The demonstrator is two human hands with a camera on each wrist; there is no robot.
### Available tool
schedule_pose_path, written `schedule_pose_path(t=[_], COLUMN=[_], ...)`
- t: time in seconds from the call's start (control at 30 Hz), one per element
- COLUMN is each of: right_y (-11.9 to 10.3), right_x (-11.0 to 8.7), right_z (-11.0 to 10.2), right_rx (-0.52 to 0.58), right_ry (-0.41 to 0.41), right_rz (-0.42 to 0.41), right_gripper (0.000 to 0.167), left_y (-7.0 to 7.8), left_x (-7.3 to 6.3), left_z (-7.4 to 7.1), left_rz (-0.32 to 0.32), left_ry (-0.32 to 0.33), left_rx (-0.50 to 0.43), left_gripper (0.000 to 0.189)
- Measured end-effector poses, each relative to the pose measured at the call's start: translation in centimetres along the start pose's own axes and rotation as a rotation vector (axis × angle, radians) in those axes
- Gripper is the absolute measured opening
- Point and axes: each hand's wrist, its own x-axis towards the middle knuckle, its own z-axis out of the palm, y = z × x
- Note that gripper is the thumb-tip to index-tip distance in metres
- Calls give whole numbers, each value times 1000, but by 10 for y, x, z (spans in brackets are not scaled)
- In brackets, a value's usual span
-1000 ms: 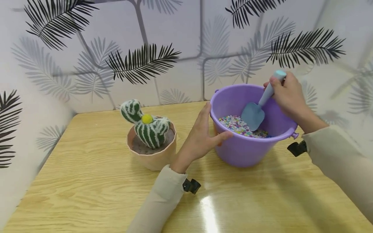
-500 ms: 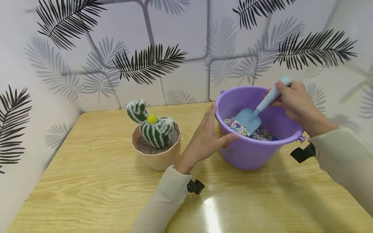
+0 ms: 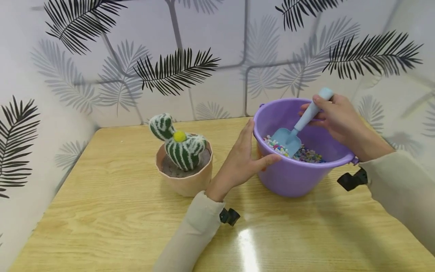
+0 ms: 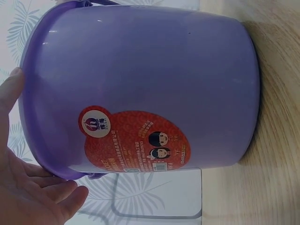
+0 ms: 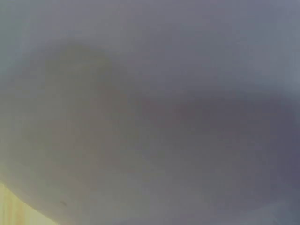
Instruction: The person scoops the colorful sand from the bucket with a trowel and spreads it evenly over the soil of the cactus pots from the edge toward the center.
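A purple bucket (image 3: 292, 181) stands on the table with multicoloured small beads (image 3: 307, 155) in its bottom. My left hand (image 3: 239, 162) rests against the bucket's near left side, fingers fairly straight and thumb at the rim; the left wrist view shows the hand (image 4: 28, 187) at the rim and a red label (image 4: 136, 140) on the wall. My right hand (image 3: 343, 121) grips the handle of a light blue toy shovel (image 3: 289, 139), whose blade dips into the beads inside the bucket. Blur fills the right wrist view and hides the detail there.
Left of the bucket stands a pinkish pot (image 3: 187, 185) holding a green-and-white knitted cactus (image 3: 185, 153) with a yellow ball. A leaf-patterned wall (image 3: 224, 90) closes off the back of the wooden table (image 3: 112, 211).
The shovel's blade has shifted left and down into the beads, with the right hand moving along. The left hand keeps its place on the bucket. The head view has turned slightly.
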Motion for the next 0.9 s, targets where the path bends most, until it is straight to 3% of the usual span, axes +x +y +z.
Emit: schedule_pose_path(t=[0.23,0.47,0.9], right_y=[-1,-4,-4], right_x=[-1,-2,2], right_z=[-5,-10,-25], right_rx=[19,295,646], right_ry=[-13,43,174], right_rz=[63,117,174], right_gripper=[24,19,14], left_y=[1,2,4], left_x=[0,1,0], left_z=[1,1,0], left_rz=[-23,-23,-51], left_ry=[-7,-12,-24], left_rx=[9,18,33], left_gripper=[106,106,104])
